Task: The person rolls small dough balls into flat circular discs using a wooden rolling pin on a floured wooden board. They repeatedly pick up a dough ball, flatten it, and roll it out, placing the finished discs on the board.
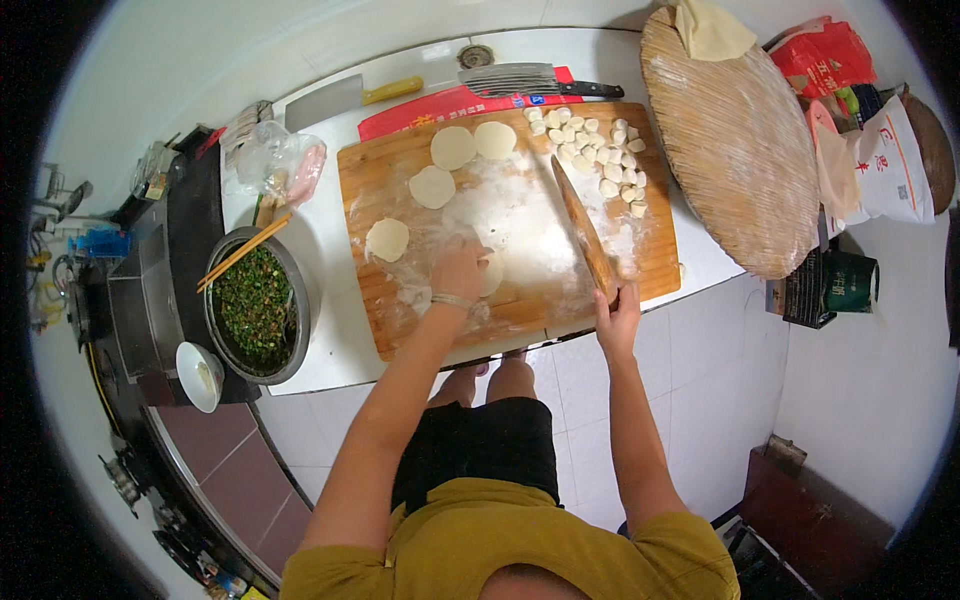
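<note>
A wooden board (pixel 545 305) dusted with flour lies in front of me. My right hand (pixel 618 312) grips the near end of a wooden rolling pin (pixel 583 228), which slants away across the board. Toward the board's near left, the curled fingers of my left hand (pixel 459 268) are on a round dough wrapper (pixel 493 274), partly covered by the hand. Several finished rounds lie farther off, among them one dough round (pixel 388 240) at the left and another dough round (pixel 454 148) at the back. Small dough pieces (pixel 603 155) cluster at the far right corner.
Left of the board stands a metal bowl (pixel 308 310) of chopped green filling, chopsticks (pixel 243 252) across its rim, beside a white bowl (pixel 199 377). Behind lie a cleaver (pixel 325 102) and a black-handled knife (pixel 540 85). A floured round woven tray (pixel 735 150) leans at the right.
</note>
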Available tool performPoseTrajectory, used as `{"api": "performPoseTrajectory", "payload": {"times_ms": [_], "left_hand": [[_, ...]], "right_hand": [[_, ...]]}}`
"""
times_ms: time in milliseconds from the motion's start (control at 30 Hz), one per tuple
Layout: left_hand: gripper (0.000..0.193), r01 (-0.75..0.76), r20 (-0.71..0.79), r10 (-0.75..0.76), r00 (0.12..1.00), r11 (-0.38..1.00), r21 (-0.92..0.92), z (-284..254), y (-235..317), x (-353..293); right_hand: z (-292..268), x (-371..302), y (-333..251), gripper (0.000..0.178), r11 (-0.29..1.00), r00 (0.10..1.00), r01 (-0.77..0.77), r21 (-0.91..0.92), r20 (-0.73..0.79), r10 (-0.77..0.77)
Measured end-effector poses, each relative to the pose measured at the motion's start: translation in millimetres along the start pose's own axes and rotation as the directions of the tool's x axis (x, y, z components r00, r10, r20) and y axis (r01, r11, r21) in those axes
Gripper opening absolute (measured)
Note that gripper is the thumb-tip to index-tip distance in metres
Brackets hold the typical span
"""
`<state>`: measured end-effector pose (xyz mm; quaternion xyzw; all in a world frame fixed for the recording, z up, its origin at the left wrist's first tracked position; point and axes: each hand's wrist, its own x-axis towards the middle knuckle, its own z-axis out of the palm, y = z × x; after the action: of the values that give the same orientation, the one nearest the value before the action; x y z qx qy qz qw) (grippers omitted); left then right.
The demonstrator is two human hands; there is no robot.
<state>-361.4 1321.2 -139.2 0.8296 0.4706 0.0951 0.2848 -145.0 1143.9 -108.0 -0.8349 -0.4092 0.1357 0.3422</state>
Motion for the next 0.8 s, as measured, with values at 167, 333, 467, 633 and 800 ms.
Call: {"api": "performPoseTrajectory", "payload": {"times_ms": [167, 333, 467, 633, 800], "left_hand": [[0.016, 0.115, 0.21, -0.032, 0.977, 0.909, -0.4, -31.7, 66.5, -7.7], [0.028, 0.276, 0.112, -0.27, 0.956, 0.706, -0.653, 26.3, 77.4, 0.7], [0.044, 0.169, -0.102, -0.206, 0.973, 0.941, -0.292, 25.6, 62.1, -23.4], [0.058, -0.222, -0.095, 0.243, 0.965, 0.956, 0.192, 7.7, 51.0, -22.8], [0.068, -0.235, -0.095, 0.25, 0.964, 0.961, 0.148, 18.1, 47.8, 64.2]], "right_hand": [[-16.5, -3.0, 13.7, 0.029, 0.996, 0.994, 0.085, -0.032, -0.064, -0.087], [-32.8, 15.6, 17.8, 0.03, 0.986, 0.995, 0.099, -0.138, 0.023, -0.096], [-44.6, 43.1, 20.1, 0.034, 0.899, 0.932, 0.356, -0.254, 0.16, -0.324], [-18.5, 67.6, 26.1, 0.049, 0.789, 0.791, 0.568, -0.236, 0.422, -0.443], [9.7, 127.2, 5.3, 0.077, 0.72, 0.882, 0.468, -0.513, 0.231, -0.41]]}}
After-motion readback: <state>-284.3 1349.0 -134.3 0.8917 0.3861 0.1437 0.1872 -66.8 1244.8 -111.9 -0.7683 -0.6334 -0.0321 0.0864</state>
